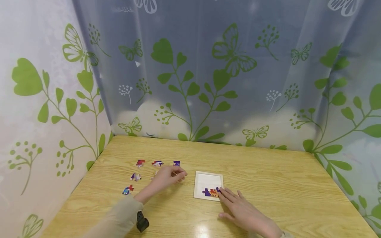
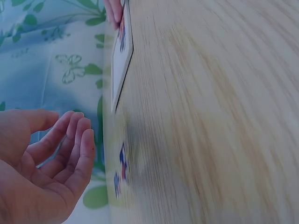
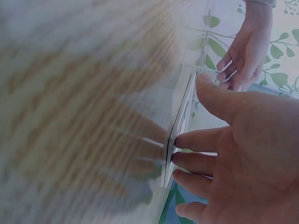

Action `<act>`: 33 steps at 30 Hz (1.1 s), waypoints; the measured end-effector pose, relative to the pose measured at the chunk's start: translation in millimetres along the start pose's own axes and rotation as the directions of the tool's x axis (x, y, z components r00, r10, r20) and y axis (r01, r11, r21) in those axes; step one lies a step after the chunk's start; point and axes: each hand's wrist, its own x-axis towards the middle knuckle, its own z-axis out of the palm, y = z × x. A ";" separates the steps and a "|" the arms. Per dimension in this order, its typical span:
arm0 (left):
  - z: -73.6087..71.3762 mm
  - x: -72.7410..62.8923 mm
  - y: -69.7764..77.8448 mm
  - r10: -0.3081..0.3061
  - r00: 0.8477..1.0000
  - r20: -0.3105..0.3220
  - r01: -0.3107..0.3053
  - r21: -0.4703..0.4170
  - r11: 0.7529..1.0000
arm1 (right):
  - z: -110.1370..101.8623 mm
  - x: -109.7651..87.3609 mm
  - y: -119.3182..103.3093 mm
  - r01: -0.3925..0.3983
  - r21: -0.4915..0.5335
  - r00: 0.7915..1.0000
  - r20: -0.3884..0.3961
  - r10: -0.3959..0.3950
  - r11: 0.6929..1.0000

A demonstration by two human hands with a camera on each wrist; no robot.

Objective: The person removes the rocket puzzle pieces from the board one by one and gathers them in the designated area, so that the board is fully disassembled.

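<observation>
My left hand (image 1: 166,177) hovers over the table, left of a shallow white puzzle tray (image 1: 195,185). Its fingers are loosely bent, and the left wrist view shows nothing between them. The fingertips of my right hand (image 1: 242,210) rest on the tray's lower right corner, the fingers fairly straight. Under and beside them, a strip of joined jigsaw pieces (image 1: 210,192), purple and orange, lies along the tray's near side. The right fingertips partly cover the strip's right end. Another jigsaw piece behind the left hand is mostly hidden.
Loose jigsaw pieces lie on the left of the wooden table (image 1: 268,178): a red one (image 1: 140,163), a multicoloured one (image 1: 157,163), a purple one (image 1: 177,163), a purple-and-white one (image 1: 136,177) and a blue-and-red one (image 1: 128,189). A patterned curtain (image 1: 193,66) hangs behind.
</observation>
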 end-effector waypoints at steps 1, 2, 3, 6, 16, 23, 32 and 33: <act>3.5 2.5 1.5 0.005 1.000 0.008 -0.005 -0.001 1.000 | 0.2 0.1 0.2 -0.001 -0.001 1.000 0.001 0.001 1.000; 7.0 4.7 2.9 0.011 1.000 0.016 -0.011 0.003 1.000 | 0.3 0.1 0.2 -0.003 0.001 1.000 0.004 0.003 1.000; 10.6 6.9 4.7 0.013 1.000 0.022 -0.014 0.008 1.000 | 0.5 0.2 0.3 -0.005 0.004 1.000 0.007 0.005 1.000; 21.6 13.1 7.9 0.026 0.999 0.043 -0.027 0.015 1.000 | 1.1 0.6 0.3 -0.012 0.011 1.000 0.015 0.012 1.000; 48.6 22.8 19.2 0.030 0.991 0.129 -0.034 0.031 0.999 | 1.2 1.7 -0.8 -0.014 0.006 1.000 0.014 0.014 1.000; 58.4 22.9 20.5 -0.019 0.984 0.179 0.010 0.052 0.999 | 1.3 1.9 -1.4 -0.013 0.000 1.000 0.012 0.013 1.000; 61.8 21.7 29.4 -0.063 0.972 0.227 0.050 0.062 0.997 | -0.1 1.7 -2.4 -0.009 0.004 1.000 0.006 0.009 1.000; 62.0 21.7 30.3 -0.064 0.972 0.226 0.051 0.065 0.997 | -0.3 1.7 -2.4 -0.010 0.007 1.000 0.007 0.010 1.000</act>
